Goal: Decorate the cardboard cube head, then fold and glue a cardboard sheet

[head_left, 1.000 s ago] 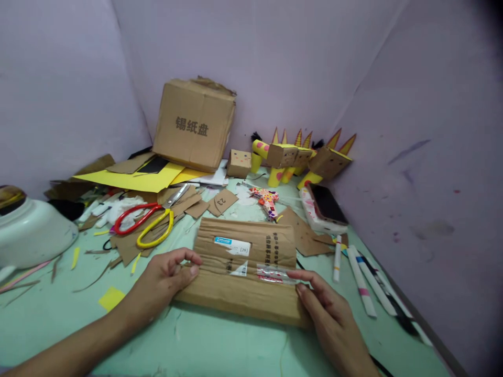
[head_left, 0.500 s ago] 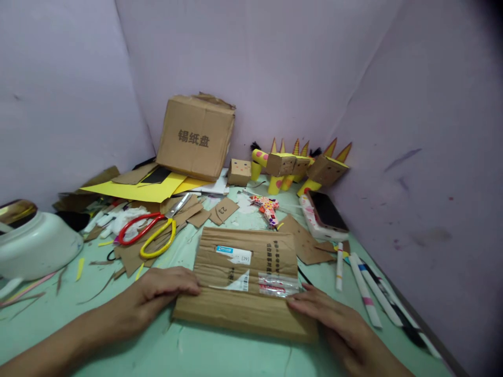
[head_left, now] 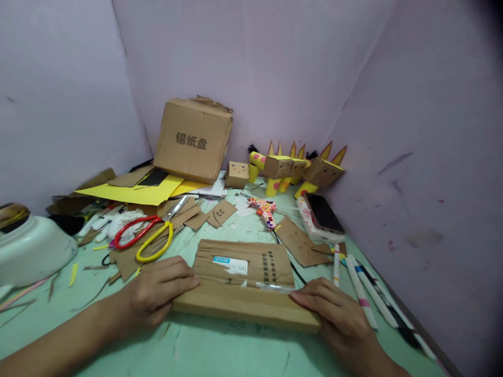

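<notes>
A flattened brown cardboard piece (head_left: 243, 283) with a white label and clear tape lies on the green table (head_left: 220, 351) in front of me, its near part bent up along a fold. My left hand (head_left: 157, 293) grips its left edge, fingers curled over the top. My right hand (head_left: 338, 314) holds its right end, fingertips pressed on the fold line. Both hands are closed on the cardboard.
Red and yellow scissors (head_left: 145, 238) lie on cardboard scraps at the left. A cardboard box (head_left: 192, 139) stands at the back on yellow paper. Cardboard animal figures (head_left: 294, 167), a patterned glue gun (head_left: 265, 209), a phone (head_left: 322, 212), markers (head_left: 361, 288) and a white bowl (head_left: 31, 251) surround the work area.
The near half of the cardboard has been folded up and over, so it looks shorter. Both hands shifted from pinching its edges to pressing along the fold.
</notes>
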`<state>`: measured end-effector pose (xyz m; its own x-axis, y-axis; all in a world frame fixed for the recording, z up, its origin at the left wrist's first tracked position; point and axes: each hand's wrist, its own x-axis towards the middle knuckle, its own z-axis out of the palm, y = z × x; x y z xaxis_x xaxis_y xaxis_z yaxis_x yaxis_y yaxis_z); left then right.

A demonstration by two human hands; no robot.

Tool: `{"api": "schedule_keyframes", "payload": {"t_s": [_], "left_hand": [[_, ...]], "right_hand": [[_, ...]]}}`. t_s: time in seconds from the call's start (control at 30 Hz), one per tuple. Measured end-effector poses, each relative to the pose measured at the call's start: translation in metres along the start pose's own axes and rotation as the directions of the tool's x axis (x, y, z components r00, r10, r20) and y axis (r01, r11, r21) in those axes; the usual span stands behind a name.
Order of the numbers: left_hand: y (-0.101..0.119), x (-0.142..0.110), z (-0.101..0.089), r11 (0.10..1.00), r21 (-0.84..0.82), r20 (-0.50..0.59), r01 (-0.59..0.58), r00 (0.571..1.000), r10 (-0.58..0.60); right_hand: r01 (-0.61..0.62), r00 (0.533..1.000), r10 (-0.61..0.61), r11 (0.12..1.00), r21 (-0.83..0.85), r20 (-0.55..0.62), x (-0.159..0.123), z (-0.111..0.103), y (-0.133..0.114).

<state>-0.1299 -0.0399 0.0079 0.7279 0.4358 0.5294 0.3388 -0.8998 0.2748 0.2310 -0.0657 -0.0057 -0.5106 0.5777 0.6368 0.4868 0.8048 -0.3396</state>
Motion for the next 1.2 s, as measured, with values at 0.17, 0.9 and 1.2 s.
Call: {"api": "schedule_keyframes", "payload": {"t_s": [0.17,0.9,1.2], "left_hand": [[0.007,-0.019,0.015,0.979,-0.124,-0.024,0.161,0.986,-0.165],[0.000,0.007,0.017,0.738,-0.089,0.176,0.669,0.740,-0.650],[0.014,0.001,0.015,0.800,-0.284,-0.061,0.529,0.822,-0.566]], "right_hand": [[-0.148,0.986,0.154,0.985,0.088,-0.064,-0.015,0.007,-0.008],[-0.827,0.532,0.818,0.557,-0.071,0.216,0.008,0.012,-0.002],[-0.715,0.499,0.862,0.349,0.606,0.093,0.004,0.023,0.003]]}}
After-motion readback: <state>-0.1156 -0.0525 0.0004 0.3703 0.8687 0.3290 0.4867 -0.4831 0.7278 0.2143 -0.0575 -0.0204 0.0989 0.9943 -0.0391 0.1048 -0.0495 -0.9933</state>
